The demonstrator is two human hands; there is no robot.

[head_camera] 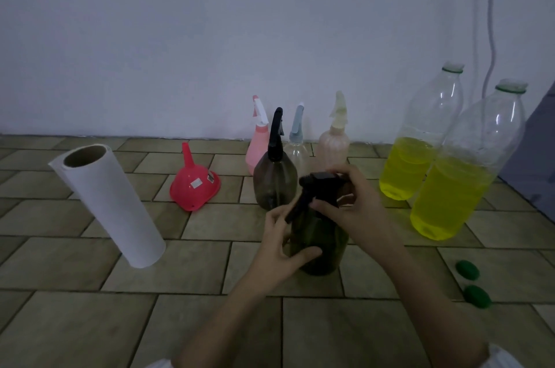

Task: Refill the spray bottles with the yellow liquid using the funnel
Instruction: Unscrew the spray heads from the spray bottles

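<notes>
Nearest, two green caps (467,270) lying on the tiled floor (90,322) at lower right, one just beside the other. Left of them, dark green spray bottle (319,244) standing upright on the floor, between both hands. Left hand (280,243) curled round its lower body, thumb across the front. Right hand (354,202) clamped over the black spray head (312,190), fingers wrapped on the top and neck, trigger pointing down-left toward the left hand.

At left, white paper roll (105,205) standing on end, leaning in the wide-angle view, cardboard core showing at the top.

Just behind the held bottle, smoky grey bottle (274,181) with a black head, upright. Left of that, red funnel (195,184) resting mouth-down, spout up, labels on its side.

At right, two large clear bottles, uncapped, each partly filled with yellow liquid: near one (456,187) and far one (411,157), touching or nearly so.

Farthest, by the pale wall (210,37), a row of three spray bottles: pink (259,145), clear with a blue-grey head (297,142), and pale peach (335,139). White cable (491,22) hanging down the wall at upper right.
</notes>
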